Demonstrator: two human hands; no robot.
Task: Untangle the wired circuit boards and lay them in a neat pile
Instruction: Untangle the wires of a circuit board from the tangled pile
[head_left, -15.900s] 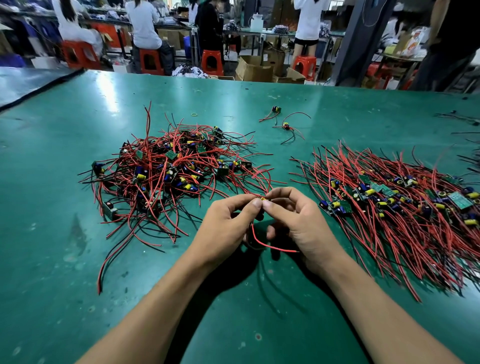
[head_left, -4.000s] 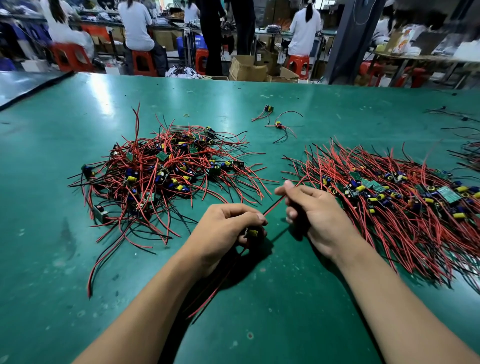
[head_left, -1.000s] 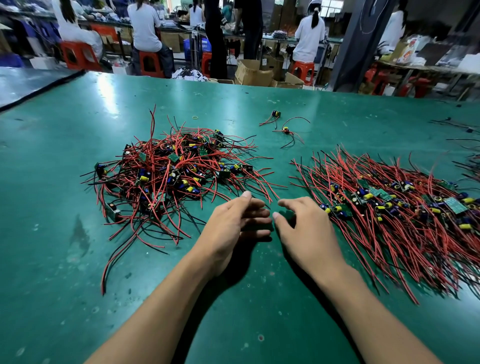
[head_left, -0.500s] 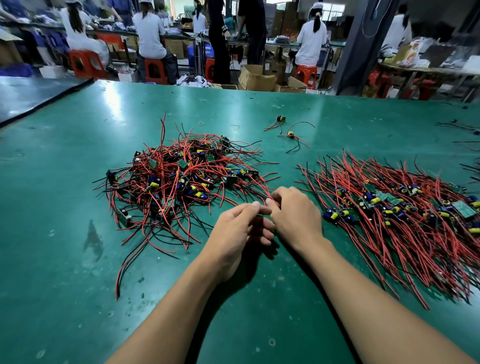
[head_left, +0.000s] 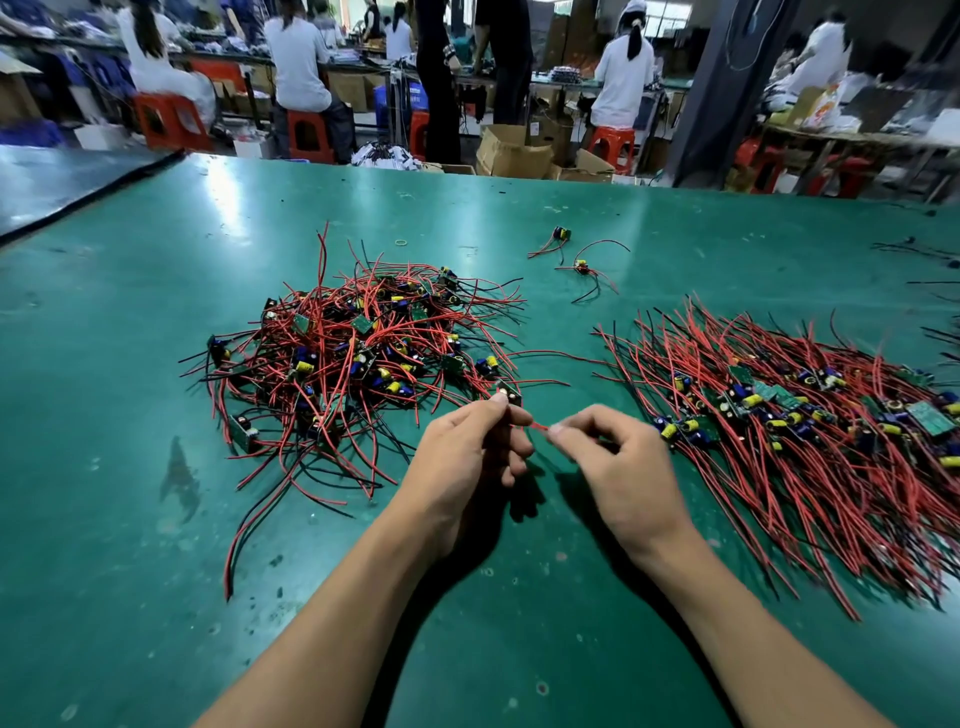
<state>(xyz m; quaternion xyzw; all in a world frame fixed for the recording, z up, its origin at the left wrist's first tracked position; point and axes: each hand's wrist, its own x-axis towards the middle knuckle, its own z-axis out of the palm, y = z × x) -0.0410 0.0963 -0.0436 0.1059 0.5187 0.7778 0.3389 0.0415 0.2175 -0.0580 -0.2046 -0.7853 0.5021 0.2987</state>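
A small circuit board (head_left: 510, 396) sits just above the middle of the frame, pinched between the thumb and forefinger of the left hand (head_left: 467, 460). The other fingers of that hand are curled under. A red wire (head_left: 538, 426) runs a short way from the left hand's fingers to the right hand (head_left: 621, 462). The right hand pinches the wire between thumb and fingertip, with its remaining fingers loosely bent. Both hands are lifted a little off the desk (head_left: 130, 374), close together but not touching.

Just beyond the left hand, left of centre, lies the tangled heap (head_left: 358, 353). It is made of boards with blue and yellow parts, knotted up in red and black leads that stick out every way. Some of its wires reach almost to the held board.

At the right of the frame lies the combed pile (head_left: 810, 415). Its boards are lined up in a band and its red leads all slant the same way toward the lower right. The pile's nearest boards lie just beside the right hand.

Two stray boards (head_left: 581, 267) with their wires lie apart in the upper middle of the green desk. A small ring (head_left: 401, 242) lies to their left.

Past the far edge, people (head_left: 298, 57) sit on orange stools (head_left: 306, 132), and cardboard boxes (head_left: 511, 150) stand on the floor.
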